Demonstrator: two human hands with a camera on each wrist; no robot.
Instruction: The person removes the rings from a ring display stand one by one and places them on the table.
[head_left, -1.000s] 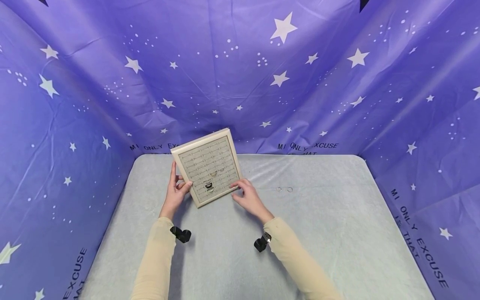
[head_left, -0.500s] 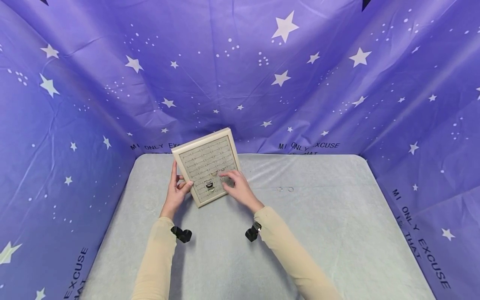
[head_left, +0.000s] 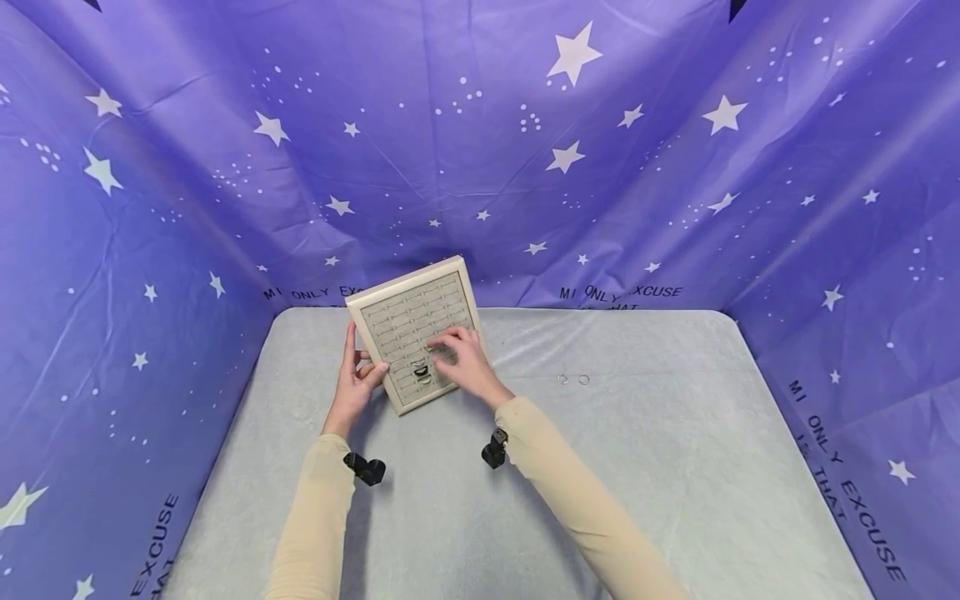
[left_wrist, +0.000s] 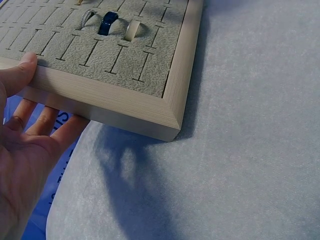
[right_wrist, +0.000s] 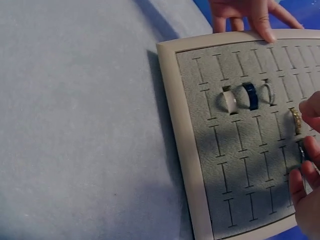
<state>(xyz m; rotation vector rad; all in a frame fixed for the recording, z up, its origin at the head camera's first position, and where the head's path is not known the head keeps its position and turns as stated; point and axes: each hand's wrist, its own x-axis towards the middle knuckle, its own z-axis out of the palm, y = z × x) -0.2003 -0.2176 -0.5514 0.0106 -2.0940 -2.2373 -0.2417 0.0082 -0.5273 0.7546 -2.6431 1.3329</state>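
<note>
A ring display tray (head_left: 405,281) with a pale wooden frame and a grey slotted pad stands tilted over the table. My left hand (head_left: 354,390) grips its left edge, thumb on the frame's face and fingers behind. In the right wrist view, a wide silver ring (right_wrist: 230,101), a dark blue ring (right_wrist: 250,96) and a textured silver ring (right_wrist: 270,93) sit in one row of slots. Close to a gold ring (right_wrist: 297,121) and a partly hidden dark ring (right_wrist: 301,151) is my right hand (head_left: 471,368), its thumb and fingers apart over the pad.
Two loose rings, one left ring (head_left: 562,379) and one right ring (head_left: 584,380), lie on the grey cloth-covered table (head_left: 645,450), right of the tray. A purple star-patterned curtain (head_left: 480,158) encloses the table at the back and sides.
My right hand has moved left and slightly up, from the tray's lower right edge to over the pad near the gold ring. The left hand and tray have stayed put.
</note>
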